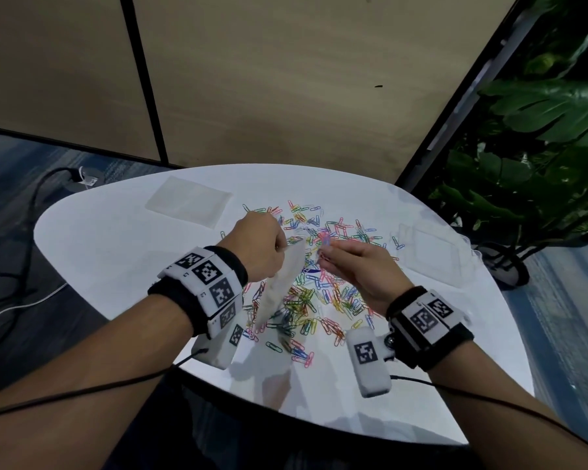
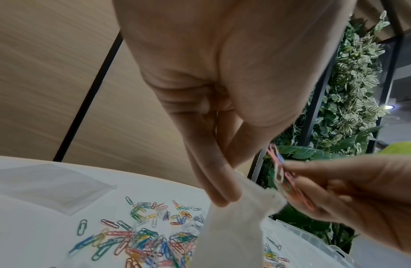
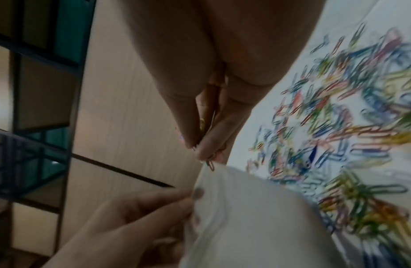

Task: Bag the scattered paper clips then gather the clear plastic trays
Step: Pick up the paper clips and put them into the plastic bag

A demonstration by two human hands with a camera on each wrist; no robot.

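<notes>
White tabletop (image 1: 116, 266) filled the head view, with coloured paper clips (image 1: 319, 300) scattered thickly across its middle. A small white cloth bag (image 1: 279, 286) was pinched at its top edge by the left hand (image 1: 255, 245), fingers curled, and hung above the pile. The right hand (image 1: 357, 266) was held just beside the bag's mouth, a small bunch of clips (image 1: 325, 240) pinched in its fingertips. One clear plastic tray (image 1: 189, 205) lay flat at the far left of the table, well apart from the hands; another clear tray (image 1: 431, 252) sat at the right, beside the pile. A leafy plant (image 1: 540, 147) stood beyond the table's right edge.

From the left wrist, the bag's rim (image 2: 252, 197) was seen gripped between thumb and fingertips (image 2: 218, 195), and the bunch was held touching its mouth. The opening looked narrow and slack; the step would likely go best if the rim were pulled wider and the bunch lowered well inside before release, since the clips could catch on the cloth or spill.

From the right wrist, blurred, the right fingers (image 3: 209, 145) were seen closed on the clips directly over the bag. Most clips remained on the table.
</notes>
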